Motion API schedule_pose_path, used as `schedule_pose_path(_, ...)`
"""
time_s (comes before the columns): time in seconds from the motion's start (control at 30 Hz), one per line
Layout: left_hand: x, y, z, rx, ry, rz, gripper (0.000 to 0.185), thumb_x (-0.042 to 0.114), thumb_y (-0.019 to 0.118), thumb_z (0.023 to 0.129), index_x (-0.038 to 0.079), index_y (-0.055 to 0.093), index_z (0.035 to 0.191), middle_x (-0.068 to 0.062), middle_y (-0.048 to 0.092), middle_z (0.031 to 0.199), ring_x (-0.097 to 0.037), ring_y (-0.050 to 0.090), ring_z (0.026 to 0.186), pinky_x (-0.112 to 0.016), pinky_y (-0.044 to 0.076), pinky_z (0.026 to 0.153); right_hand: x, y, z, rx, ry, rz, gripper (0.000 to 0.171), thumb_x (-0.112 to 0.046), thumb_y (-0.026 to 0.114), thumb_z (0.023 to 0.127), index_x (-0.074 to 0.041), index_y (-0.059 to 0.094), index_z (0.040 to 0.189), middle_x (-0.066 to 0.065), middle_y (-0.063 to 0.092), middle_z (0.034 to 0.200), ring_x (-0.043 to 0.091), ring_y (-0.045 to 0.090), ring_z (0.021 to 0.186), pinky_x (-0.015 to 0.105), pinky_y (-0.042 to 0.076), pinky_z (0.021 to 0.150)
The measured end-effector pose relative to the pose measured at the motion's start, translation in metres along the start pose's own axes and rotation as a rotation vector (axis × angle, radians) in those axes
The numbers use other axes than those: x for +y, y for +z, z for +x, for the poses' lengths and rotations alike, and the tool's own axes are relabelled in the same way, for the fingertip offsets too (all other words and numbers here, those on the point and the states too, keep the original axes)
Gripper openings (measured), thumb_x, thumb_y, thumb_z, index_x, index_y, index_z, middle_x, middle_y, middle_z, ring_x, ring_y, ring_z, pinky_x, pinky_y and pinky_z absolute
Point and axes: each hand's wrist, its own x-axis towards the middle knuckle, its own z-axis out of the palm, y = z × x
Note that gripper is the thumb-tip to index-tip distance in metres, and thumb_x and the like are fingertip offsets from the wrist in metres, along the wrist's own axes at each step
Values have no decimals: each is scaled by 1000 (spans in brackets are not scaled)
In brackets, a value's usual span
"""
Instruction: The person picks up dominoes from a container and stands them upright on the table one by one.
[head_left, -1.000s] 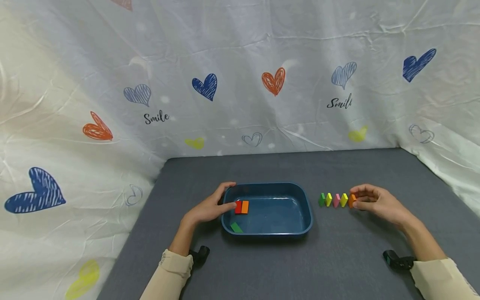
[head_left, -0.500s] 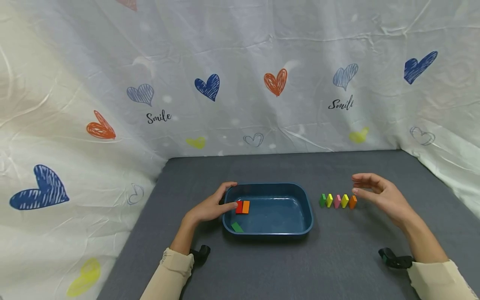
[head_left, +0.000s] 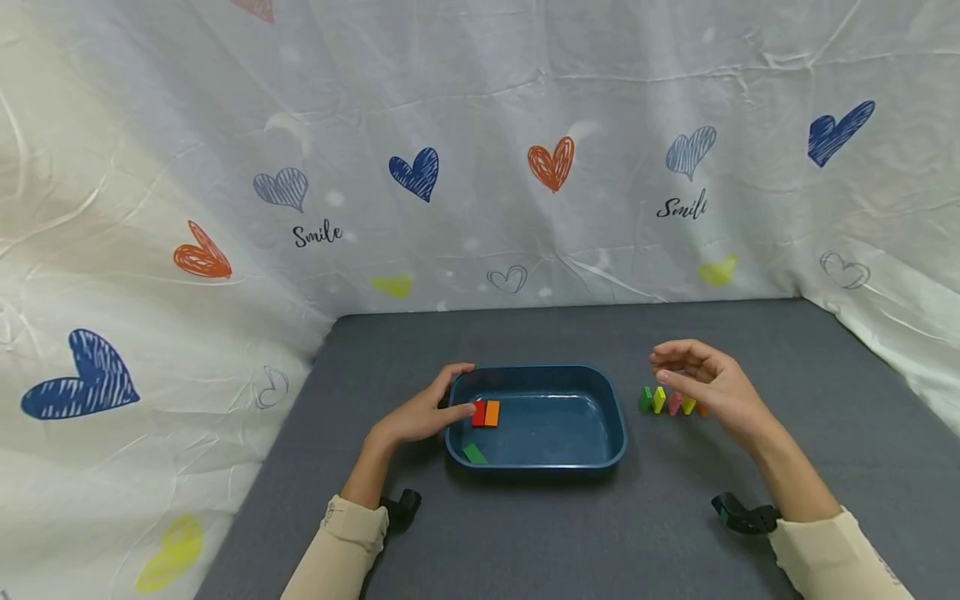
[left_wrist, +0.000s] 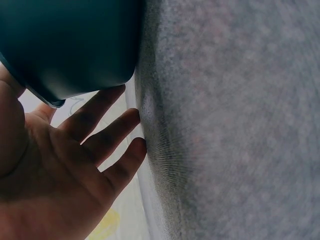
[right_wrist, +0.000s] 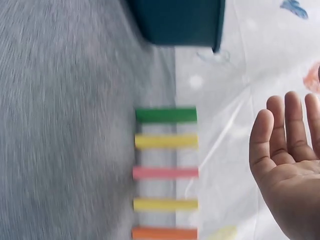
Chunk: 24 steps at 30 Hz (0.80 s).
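My left hand (head_left: 416, 415) grips the left rim of a dark blue tray (head_left: 558, 429), its thumb over the edge and fingers along the outer wall. Inside the tray lie a red domino (head_left: 478, 415), an orange domino (head_left: 492, 414) and a green domino (head_left: 474, 454). To the tray's right a row of dominoes stands upright with gaps: green (right_wrist: 166, 115), yellow (right_wrist: 166, 141), pink (right_wrist: 165, 173), another yellow (right_wrist: 165, 204) and orange (right_wrist: 164, 233). Above this row hovers my right hand (head_left: 708, 385), fingers relaxed, holding nothing and partly covering the row's right end in the head view.
Grey cloth (head_left: 570, 533) covers the table. A white curtain (head_left: 480, 92) printed with hearts hangs behind it and along the left side. Dark wrist devices are worn on both arms, below beige sleeves (head_left: 832, 550).
My right hand has let go of the orange domino at the row's right end, lifted away, then moved left over the row. The left hand keeps its place on the tray.
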Motion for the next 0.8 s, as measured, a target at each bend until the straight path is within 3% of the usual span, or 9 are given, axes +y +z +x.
schedule_pose_path(0.13, 0, -1, 1, 6, -6, 11, 68, 39, 63, 101, 36, 24, 157, -10, 28, 165, -36, 38, 146, -63, 34, 116, 2, 16, 7, -38, 3, 22, 32, -7, 62, 102, 2, 56, 132, -11, 69, 119, 5, 68, 109, 22, 56, 76)
schedule_pose_path(0.23, -1, -1, 1, 11, -7, 24, 68, 41, 63, 101, 36, 24, 157, -8, 22, 168, -38, 32, 150, -66, 31, 117, 2, 29, 12, -57, -7, 26, 33, -7, 63, 101, 4, 56, 131, -11, 68, 119, 6, 67, 109, 22, 56, 77)
schedule_pose_path(0.33, -2, -1, 1, 14, -9, 26, 67, 40, 63, 102, 36, 25, 157, -8, 20, 169, -39, 30, 151, -67, 29, 117, 0, 41, 17, -71, -13, 39, 35, -8, 65, 100, 5, 57, 131, -8, 68, 120, 8, 66, 110, 21, 55, 89)
schedule_pose_path(0.57, -3, -1, 1, 11, -2, 29, 66, 41, 61, 103, 35, 24, 158, -6, 19, 170, -39, 25, 154, -68, 25, 119, -6, 69, 28, -133, 20, 53, 38, -14, 70, 97, -1, 59, 132, -3, 68, 120, 13, 65, 109, 27, 58, 86)
schedule_pose_path(0.8, -2, -3, 1, -3, 6, 29, 66, 43, 58, 103, 35, 23, 159, -5, 18, 170, -39, 24, 154, -68, 24, 120, -6, 93, 38, -210, -18, 56, 39, -12, 72, 96, 1, 60, 131, 4, 67, 120, 15, 65, 106, 27, 58, 87)
